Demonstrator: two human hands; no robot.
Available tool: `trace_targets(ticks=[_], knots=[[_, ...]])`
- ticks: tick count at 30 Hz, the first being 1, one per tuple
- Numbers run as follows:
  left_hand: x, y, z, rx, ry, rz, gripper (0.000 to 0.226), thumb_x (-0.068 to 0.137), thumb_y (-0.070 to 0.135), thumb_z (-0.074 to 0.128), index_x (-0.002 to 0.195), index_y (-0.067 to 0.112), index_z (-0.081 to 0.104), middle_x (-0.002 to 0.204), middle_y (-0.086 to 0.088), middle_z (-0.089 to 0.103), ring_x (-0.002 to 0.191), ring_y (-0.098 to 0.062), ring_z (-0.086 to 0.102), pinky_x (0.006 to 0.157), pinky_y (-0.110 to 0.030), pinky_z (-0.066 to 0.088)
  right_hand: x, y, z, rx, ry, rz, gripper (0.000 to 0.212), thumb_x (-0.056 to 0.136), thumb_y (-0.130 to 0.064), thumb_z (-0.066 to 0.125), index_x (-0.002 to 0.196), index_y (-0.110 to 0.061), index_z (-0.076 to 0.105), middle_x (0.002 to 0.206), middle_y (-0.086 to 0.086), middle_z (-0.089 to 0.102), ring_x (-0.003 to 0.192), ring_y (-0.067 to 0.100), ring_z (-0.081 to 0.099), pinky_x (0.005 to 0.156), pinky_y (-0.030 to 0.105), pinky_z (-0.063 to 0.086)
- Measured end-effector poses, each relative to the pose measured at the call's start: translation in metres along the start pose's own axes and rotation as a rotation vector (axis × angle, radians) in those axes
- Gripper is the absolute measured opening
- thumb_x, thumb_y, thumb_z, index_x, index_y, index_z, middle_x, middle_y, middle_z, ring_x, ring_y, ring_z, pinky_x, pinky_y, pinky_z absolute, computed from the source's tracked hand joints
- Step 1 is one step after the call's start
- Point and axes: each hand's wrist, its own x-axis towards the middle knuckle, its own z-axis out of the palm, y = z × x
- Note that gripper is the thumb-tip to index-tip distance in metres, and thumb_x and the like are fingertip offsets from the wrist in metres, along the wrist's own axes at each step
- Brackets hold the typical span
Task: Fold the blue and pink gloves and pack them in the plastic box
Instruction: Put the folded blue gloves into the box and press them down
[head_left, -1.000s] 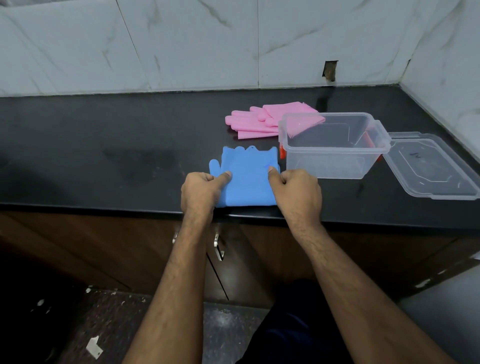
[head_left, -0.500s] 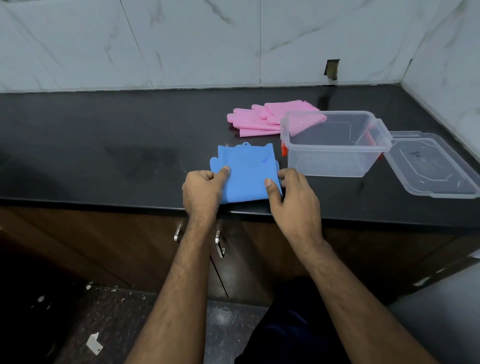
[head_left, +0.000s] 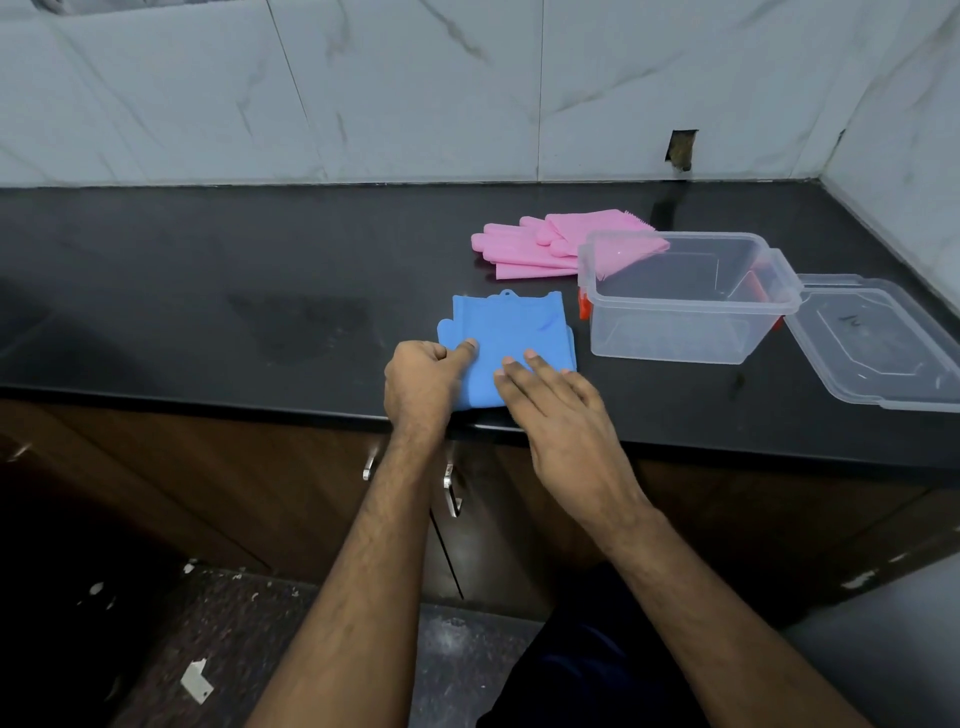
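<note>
Gloves: two lots, blue (head_left: 506, 338) folded and pink (head_left: 524, 249) unfolded; how many in each I cannot tell.
Counter (head_left: 260, 270): one, bearing everything.
Box (head_left: 685, 296): one, clear, open, empty, just right of blue.
Lid (head_left: 883, 343): one, lying right of box.
Pink: behind box's left corner, touching it.
Blue: at counter's front edge, left of box.
Right hand (head_left: 561, 410): flat, fingers spread, pressing blue.
Left hand (head_left: 423, 379): curled, thumb pinning blue's left edge.
Risk: springy rubber may unfold once released; blue could slip off the edge.
</note>
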Motion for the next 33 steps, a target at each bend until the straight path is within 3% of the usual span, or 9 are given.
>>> trace_targets(ticks=[5,8,11,17,21,24,26,29,33], knots=[[0.010,-0.001,-0.001,-0.038,-0.087,-0.037,0.037,0.084,0.039,0.078,0.073,0.008,0.062,0.084,-0.029,0.070,0.068,-0.024,0.060,0.069,-0.053,0.058,0.010,0.001,-0.001,0.101,-0.135,0.038,0.050,0.107,-0.027,0.043,0.155,-0.015,0.038,0.163,0.003,0.034,0.152,0.020,0.028,0.121,0.040,0.026],[0.018,-0.001,-0.003,-0.112,-0.164,-0.110,0.039,0.084,0.032,0.082,0.070,0.009,0.055,0.073,-0.015,0.068,0.065,-0.023,0.064,0.053,-0.032,0.050,0.027,0.006,-0.005,0.064,-0.221,0.016,0.057,0.106,-0.036,0.045,0.158,-0.017,0.031,0.166,0.002,0.028,0.154,0.018,0.023,0.122,0.038,0.019],[0.021,0.001,-0.006,-0.103,-0.237,-0.183,0.036,0.083,0.030,0.085,0.074,0.009,0.057,0.075,-0.008,0.070,0.058,-0.018,0.065,0.046,-0.023,0.048,0.039,0.004,-0.008,-0.092,-0.264,-0.052,0.060,0.105,-0.028,0.050,0.158,-0.013,0.026,0.164,0.010,0.030,0.152,0.027,0.027,0.122,0.043,0.020],[0.006,0.004,-0.020,-0.203,-0.258,-0.222,0.045,0.084,0.026,0.085,0.062,0.007,0.051,0.078,-0.020,0.070,0.062,-0.029,0.071,0.055,-0.038,0.061,0.040,-0.008,-0.018,-0.285,-0.355,-0.204,0.059,0.100,-0.011,0.054,0.151,-0.001,0.028,0.153,0.027,0.040,0.134,0.044,0.050,0.104,0.051,0.048],[-0.027,0.006,-0.029,-0.277,0.055,-0.014,0.043,0.093,0.036,0.072,0.072,-0.002,0.066,0.068,-0.012,0.075,0.065,-0.028,0.077,0.061,-0.044,0.065,0.048,-0.001,-0.038,-0.200,-0.335,-0.221,0.044,0.093,-0.006,0.053,0.135,-0.014,0.043,0.121,0.007,0.060,0.099,0.030,0.066,0.066,0.042,0.053],[-0.054,0.007,-0.036,-0.330,0.302,0.084,0.042,0.101,0.043,0.058,0.078,0.009,0.066,0.061,0.001,0.071,0.057,-0.017,0.072,0.049,-0.034,0.059,0.059,0.001,-0.060,-0.116,-0.295,-0.124,0.039,0.092,-0.011,0.053,0.129,-0.023,0.050,0.116,0.000,0.067,0.090,0.029,0.068,0.066,0.039,0.050],[-0.061,0.007,-0.037,-0.439,0.117,-0.133,0.061,0.102,0.058,0.048,0.087,0.002,0.064,0.062,-0.003,0.068,0.055,-0.021,0.069,0.043,-0.032,0.054,0.068,0.002,-0.075,-0.077,-0.247,-0.087,0.036,0.094,-0.014,0.052,0.128,-0.025,0.052,0.112,0.001,0.069,0.090,0.031,0.068,0.066,0.037,0.045],[-0.065,0.019,-0.043,-0.761,-0.532,-0.545,0.108,0.089,0.086,0.017,0.113,-0.008,0.063,0.095,-0.022,0.077,0.076,-0.029,0.078,0.049,-0.031,0.060,0.084,0.004,-0.102,-0.013,-0.259,-0.095,0.023,0.094,-0.014,0.049,0.115,-0.023,0.053,0.103,0.002,0.068,0.091,0.032,0.065,0.068,0.038,0.046],[-0.064,0.035,-0.047,-1.364,-0.723,-0.646,0.129,0.077,0.097,0.024,0.140,-0.013,0.048,0.135,-0.038,0.058,0.125,-0.049,0.061,0.098,-0.054,0.055,0.096,0.007,-0.141,0.107,-0.371,-0.231,0.019,0.093,-0.013,0.051,0.107,-0.023,0.059,0.093,-0.001,0.070,0.086,0.023,0.063,0.073,0.039,0.050]])
